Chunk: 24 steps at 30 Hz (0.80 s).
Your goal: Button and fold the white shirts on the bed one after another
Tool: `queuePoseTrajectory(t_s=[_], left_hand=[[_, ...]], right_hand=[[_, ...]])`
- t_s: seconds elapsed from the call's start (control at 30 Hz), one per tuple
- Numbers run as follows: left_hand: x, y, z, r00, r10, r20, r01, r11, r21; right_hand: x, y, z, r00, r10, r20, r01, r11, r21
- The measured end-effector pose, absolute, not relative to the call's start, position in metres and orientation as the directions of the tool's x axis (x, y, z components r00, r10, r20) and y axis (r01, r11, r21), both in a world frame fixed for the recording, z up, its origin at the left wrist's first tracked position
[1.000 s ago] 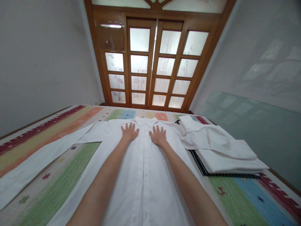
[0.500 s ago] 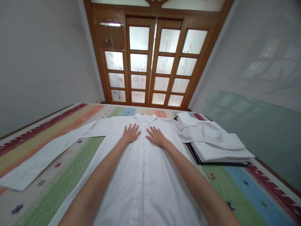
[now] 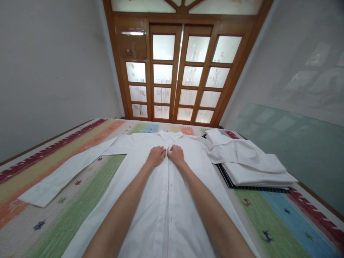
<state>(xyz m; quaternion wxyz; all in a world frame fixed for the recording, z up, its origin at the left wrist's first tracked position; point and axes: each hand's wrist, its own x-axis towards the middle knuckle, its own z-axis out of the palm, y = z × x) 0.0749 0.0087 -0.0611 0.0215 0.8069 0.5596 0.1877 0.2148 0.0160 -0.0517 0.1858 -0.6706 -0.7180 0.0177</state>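
Observation:
A white long-sleeved shirt (image 3: 142, 190) lies spread front side up, its collar (image 3: 170, 135) at the far end and its front placket running down the middle. My left hand (image 3: 157, 156) pinches the placket edge just below the collar. Right beside it, my right hand (image 3: 176, 154) is closed on the facing placket edge, fingers curled. The small buttons or holes between the fingertips are hidden. One sleeve (image 3: 72, 172) stretches out to the left; the other sleeve (image 3: 233, 150) rests over a stack of folded white cloth (image 3: 258, 177) on the right.
Beneath the shirt is a patterned, striped bedspread (image 3: 88, 190). A black striped cloth (image 3: 225, 176) sits under the folded stack. A pale green headboard-like panel (image 3: 290, 143) stands along the right wall. Wooden glass-paned doors (image 3: 177, 71) close off the far end.
Both hands, which lay flat with fingers spread on the shirt front, have come together at the placket and closed on its edges. The view has shifted slightly.

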Motion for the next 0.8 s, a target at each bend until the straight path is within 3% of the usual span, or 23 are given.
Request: queuePoseTrajectory(t_s=[0.17,0.4,0.6,0.8], left_hand=[[0.076,0.01,-0.061,0.293,0.908,0.298,0.892,-0.372,0.255],[0.083,0.009,-0.052,0.211,0.945,0.25,0.917,-0.28,0.284],[0.099,0.015,-0.041,0.169,0.956,0.239,0.931,-0.235,0.28],[0.109,0.026,-0.035,0.127,0.987,0.102,0.908,-0.157,0.389]], right_hand=[[0.218,0.021,-0.06,-0.008,0.956,0.294,0.935,0.112,-0.337],[0.232,0.03,-0.064,0.097,0.949,0.299,0.718,0.142,-0.682],[0.234,0.032,-0.067,0.058,0.949,0.31,0.664,0.195,-0.722],[0.234,0.032,-0.067,0.042,0.958,0.285,0.666,0.186,-0.722]])
